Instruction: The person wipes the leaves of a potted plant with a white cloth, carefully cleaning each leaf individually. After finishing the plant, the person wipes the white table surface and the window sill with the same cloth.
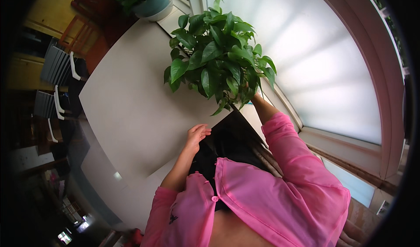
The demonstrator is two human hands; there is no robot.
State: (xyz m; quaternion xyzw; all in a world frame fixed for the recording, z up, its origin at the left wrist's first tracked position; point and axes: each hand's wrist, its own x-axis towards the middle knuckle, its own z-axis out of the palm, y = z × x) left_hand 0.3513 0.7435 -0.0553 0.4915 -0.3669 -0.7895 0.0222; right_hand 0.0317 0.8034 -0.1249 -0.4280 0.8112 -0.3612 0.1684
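Note:
A bushy green pothos-like plant (pixel 220 56) with heart-shaped leaves spreads over the corner of a pale tabletop (pixel 131 93), beside the window sill. Its leaves hide whatever holds its roots. My right hand (pixel 257 96) reaches in under the leaves on their right side, at the sill; the fingers are mostly covered, so I cannot tell what they grip. A bit of something white and a teal edge show beside that hand. Nearer my body, my left hand (pixel 198 135) is raised over the table's near edge, fingers extended and loosely bent, holding nothing and not touching the plant.
A second potted plant in a teal and white pot (pixel 154 6) stands at the far table end. A frosted window (pixel 315 60) with a pinkish frame (pixel 370 70) rises on the right. Chairs (pixel 55 63) with grey slatted backs are at the left, near a reddish wooden chair (pixel 78 34).

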